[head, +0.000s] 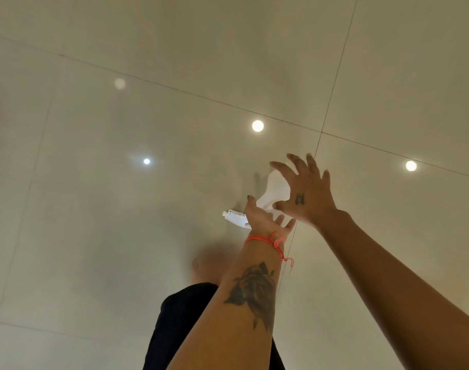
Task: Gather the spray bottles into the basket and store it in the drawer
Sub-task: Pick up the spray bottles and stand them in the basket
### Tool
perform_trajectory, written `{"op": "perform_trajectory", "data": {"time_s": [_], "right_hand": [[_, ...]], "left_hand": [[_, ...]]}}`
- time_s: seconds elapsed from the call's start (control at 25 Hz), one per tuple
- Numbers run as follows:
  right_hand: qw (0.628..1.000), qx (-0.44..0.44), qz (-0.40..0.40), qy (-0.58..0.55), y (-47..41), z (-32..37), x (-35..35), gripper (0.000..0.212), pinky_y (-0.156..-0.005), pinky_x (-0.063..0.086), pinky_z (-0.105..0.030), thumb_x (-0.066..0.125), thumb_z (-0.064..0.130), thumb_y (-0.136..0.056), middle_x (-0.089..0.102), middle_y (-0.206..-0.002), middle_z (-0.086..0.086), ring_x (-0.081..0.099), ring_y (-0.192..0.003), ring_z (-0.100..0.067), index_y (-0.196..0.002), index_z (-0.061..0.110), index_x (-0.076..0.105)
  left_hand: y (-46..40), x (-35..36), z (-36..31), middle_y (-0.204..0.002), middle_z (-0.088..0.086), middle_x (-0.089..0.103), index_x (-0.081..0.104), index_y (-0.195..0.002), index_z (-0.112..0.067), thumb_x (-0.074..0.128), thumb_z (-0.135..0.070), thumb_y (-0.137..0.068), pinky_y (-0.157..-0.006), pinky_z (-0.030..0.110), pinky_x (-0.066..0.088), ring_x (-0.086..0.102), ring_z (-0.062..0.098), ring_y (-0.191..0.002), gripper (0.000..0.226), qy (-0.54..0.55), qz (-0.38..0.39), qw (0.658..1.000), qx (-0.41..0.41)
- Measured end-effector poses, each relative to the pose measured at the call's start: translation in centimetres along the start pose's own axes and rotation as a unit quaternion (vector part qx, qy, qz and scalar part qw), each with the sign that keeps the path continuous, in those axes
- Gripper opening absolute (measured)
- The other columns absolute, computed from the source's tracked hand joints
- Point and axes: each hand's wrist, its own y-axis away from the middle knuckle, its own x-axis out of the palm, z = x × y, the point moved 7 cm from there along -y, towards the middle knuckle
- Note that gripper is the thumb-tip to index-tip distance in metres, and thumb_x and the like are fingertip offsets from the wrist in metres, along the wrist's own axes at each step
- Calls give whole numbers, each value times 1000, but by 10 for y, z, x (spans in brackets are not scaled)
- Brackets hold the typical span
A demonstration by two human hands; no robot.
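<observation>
Lying on the glossy tiled floor [121, 209] is a white spray bottle [274, 192], partly hidden behind both hands. Right hand [304, 193] hovers with fingers spread wide; left hand [262, 218] is open beside its trigger head. It looks like light, smooth, possibly slippery plastic; the narrow neck seems the surest hold

I see open tiled floor [121, 236] around bottle [274, 190]; both hands crowd it, foot [206, 265] near.
</observation>
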Motion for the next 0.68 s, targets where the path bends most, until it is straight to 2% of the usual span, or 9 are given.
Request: {"op": "perform_trajectory", "data": {"time_s": [0.04, 0.12, 0.16, 0.32, 0.52, 0.68], "right_hand": [[1000, 11, 19, -18, -3, -7, 6, 89, -109, 20, -60, 76, 31, -71, 8, -157, -2, 3, -144, -35, -143, 36, 23], [999, 7, 25, -39, -5, -14, 9, 89, -98, 40, -49, 79, 23, -67, 12, -155, -4, 22, -136, -37, -140, 33, 31], [999, 0, 18, -45, -5, -14, 8, 87, -93, 43, -43, 80, 20, -65, 16, -153, -5, 31, -130, -37, -138, 31, 34], [997, -19, -4, -69, 7, 5, -5, 85, -90, 43, -37, 82, 23, -63, 23, -147, -6, 40, -120, -37, -135, 29, 37], [987, -85, -14, -137, 53, 89, -46, 84, -92, 44, -39, 83, 27, -61, 28, -145, -4, 43, -118, -35, -134, 30, 42], [975, -153, 0, -160, 101, 182, -79, 82, -94, 44, -39, 83, 27, -61, 28, -143, 1, 43, -120, -31, -132, 35, 43]], "left_hand": [[-8, 1, 0, -140, 11, 44, 38, -134, -15, 43, -51, -88, -102, 56, 36, 43, 32, -127, 59, 6, 9, 1000, -7], [-16, 3, 0, -133, 11, 51, 44, -128, -13, 45, -49, -88, -99, 58, 38, 49, 33, -121, 53, 28, 29, 999, -9], [-16, 4, -1, -131, 11, 52, 46, -126, -13, 45, -46, -89, -97, 59, 39, 50, 33, -119, 50, 42, 38, 998, -3], [14, -5, -13, -123, 10, 53, 49, -118, -14, 45, -40, -92, -98, 56, 39, 51, 33, -116, 37, 72, 46, 996, 34], [108, -45, -47, -114, 8, 58, 57, -102, -18, 51, -37, -90, -95, 54, 43, 52, 29, -112, 24, 134, 50, 985, 99], [195, -99, -82, -125, 9, 55, 57, -111, -18, 53, -34, -90, -95, 52, 45, 52, 28, -116, 27, 187, 57, 969, 151]]}}
